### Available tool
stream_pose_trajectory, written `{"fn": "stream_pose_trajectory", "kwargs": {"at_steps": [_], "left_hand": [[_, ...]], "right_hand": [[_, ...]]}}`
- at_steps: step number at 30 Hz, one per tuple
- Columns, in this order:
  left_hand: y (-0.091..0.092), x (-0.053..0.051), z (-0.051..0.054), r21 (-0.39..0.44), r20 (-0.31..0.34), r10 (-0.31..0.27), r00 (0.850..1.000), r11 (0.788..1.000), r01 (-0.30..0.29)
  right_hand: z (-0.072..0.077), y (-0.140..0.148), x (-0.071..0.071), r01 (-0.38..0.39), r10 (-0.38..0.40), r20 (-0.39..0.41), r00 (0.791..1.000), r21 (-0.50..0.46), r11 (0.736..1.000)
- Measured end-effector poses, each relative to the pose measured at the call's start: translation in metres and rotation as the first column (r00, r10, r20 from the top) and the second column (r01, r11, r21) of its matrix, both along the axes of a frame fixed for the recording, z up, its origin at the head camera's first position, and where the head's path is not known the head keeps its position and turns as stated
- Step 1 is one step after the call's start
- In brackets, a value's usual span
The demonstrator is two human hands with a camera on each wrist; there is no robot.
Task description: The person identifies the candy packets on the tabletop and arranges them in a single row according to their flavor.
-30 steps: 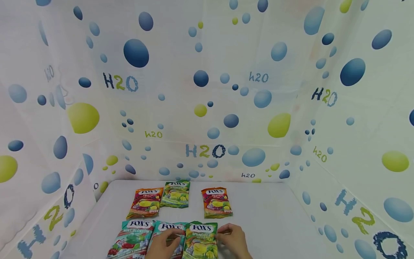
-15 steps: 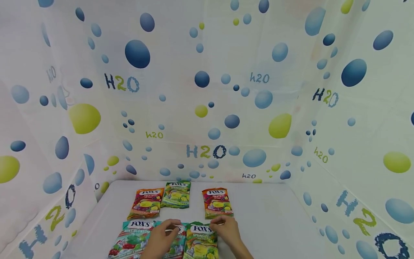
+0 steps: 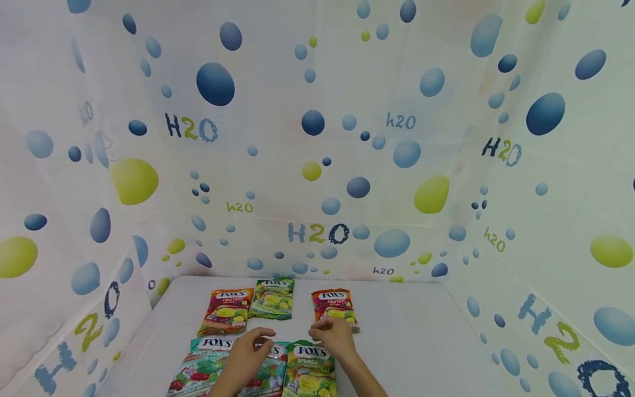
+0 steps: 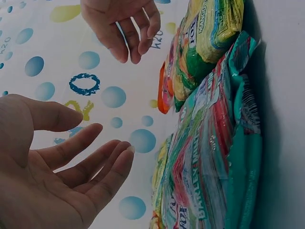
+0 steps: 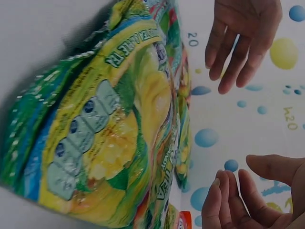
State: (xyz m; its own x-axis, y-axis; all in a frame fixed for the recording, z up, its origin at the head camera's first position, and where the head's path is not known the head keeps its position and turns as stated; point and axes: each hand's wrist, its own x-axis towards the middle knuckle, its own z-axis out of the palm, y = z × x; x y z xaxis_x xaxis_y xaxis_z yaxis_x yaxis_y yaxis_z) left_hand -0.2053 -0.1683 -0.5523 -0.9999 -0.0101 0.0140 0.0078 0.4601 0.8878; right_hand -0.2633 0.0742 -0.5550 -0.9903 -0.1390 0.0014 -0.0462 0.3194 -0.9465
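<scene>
My left hand (image 3: 249, 355) hovers over a teal Fox's Mint Blossom candy bag (image 3: 270, 375), partly hiding it. My right hand (image 3: 338, 337) is above the top edge of the green Fox's Spring Tea candy bag (image 3: 310, 375) and hides the bottom of an orange-red Fox's Fruits candy bag (image 3: 333, 302) behind it. In both wrist views the fingers are loosely bent and hold nothing. A gap separates the left hand (image 4: 81, 171) from the teal bag (image 4: 205, 157), and the right hand (image 5: 257, 200) from the green bag (image 5: 119, 124).
Another Mint Blossom bag (image 3: 198, 369) lies at front left. Behind are a second Fruits bag (image 3: 226, 313) and a second Spring Tea bag (image 3: 272, 300). The white table (image 3: 412, 336) is enclosed by a bubble-patterned curtain (image 3: 278, 165).
My right hand has left the right edge of the front Spring Tea bag, moving up and leftward. My left hand has risen slightly off the teal bag. The bags stay in place.
</scene>
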Motion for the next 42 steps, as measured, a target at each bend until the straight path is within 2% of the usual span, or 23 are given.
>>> {"fn": "stream_pose_trajectory", "kwargs": {"at_steps": [4,13,17,21,24,27,34,39,42], "left_hand": [[-0.001,-0.003,0.002,-0.02,-0.021,0.012,1.0,1.0,-0.012],[-0.009,-0.014,-0.002,-0.066,-0.077,0.047,0.996,0.996,-0.052],[-0.013,-0.02,-0.004,-0.088,-0.053,0.081,0.995,0.992,-0.085],[-0.017,-0.026,-0.007,-0.092,-0.04,0.089,0.995,0.991,-0.093],[-0.019,-0.03,-0.009,-0.087,-0.042,0.085,0.996,0.992,-0.088],[-0.019,-0.033,-0.011,-0.096,-0.027,0.111,0.993,0.989,-0.113],[-0.026,-0.041,-0.016,-0.122,-0.04,0.137,0.99,0.982,-0.141],[-0.031,-0.049,-0.022,-0.122,0.013,0.161,0.987,0.98,-0.158],[-0.031,-0.053,-0.025,-0.133,0.001,0.173,0.985,0.976,-0.171]], "right_hand": [[-0.001,-0.005,-0.005,0.005,-0.005,-0.009,1.0,-0.001,1.0],[-0.002,-0.016,-0.016,-0.012,0.012,-0.004,1.0,-0.002,1.0],[-0.002,-0.022,-0.02,-0.024,0.024,0.0,1.0,-0.001,1.0],[-0.004,-0.027,-0.023,-0.028,0.028,0.001,1.0,-0.009,1.0],[-0.007,-0.03,-0.026,-0.016,0.016,-0.006,1.0,-0.005,1.0],[-0.009,-0.033,-0.029,0.006,-0.006,-0.005,1.0,0.014,1.0],[-0.012,-0.041,-0.04,0.005,-0.005,-0.002,1.0,0.016,1.0],[-0.012,-0.046,-0.045,-0.002,0.001,0.021,1.0,0.012,1.0],[-0.011,-0.05,-0.048,0.009,-0.01,0.021,1.0,0.028,1.0]]}}
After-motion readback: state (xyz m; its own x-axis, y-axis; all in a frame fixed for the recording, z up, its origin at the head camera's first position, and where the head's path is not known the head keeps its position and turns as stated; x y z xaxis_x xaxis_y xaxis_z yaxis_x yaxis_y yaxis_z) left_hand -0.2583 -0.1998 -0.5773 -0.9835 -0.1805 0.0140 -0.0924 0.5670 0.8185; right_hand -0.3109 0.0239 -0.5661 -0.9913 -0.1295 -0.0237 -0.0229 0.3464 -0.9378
